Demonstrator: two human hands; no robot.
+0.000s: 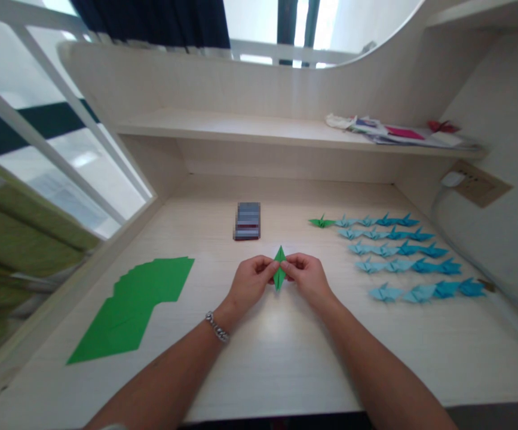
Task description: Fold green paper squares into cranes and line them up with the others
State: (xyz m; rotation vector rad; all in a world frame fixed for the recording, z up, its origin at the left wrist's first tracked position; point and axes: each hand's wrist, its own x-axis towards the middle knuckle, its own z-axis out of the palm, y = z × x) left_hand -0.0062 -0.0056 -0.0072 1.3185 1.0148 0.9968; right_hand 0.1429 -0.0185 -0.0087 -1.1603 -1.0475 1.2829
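Note:
Between my two hands is a green piece of folded origami paper (279, 278), a narrow diamond with its points toward and away from me. My left hand (253, 276) pinches its left edge between thumb and fingers. On the opposite edge, my right hand (306, 273) pinches it the same way, and both thumbs lie near its middle. The undersides of the fingers are hidden. Beyond my right hand stands a finished green paper crane (322, 221), beside rows of blue paper cranes (391, 249) in light and darker shades.
Fanned green paper sheets (137, 292) lie at the left of the desk (241, 364). A phone (247, 221) rests beyond my hands. Papers (404, 132) sit on the shelf (241, 126) above. At the right, a cable (458, 248) runs down from a wall socket (480, 182).

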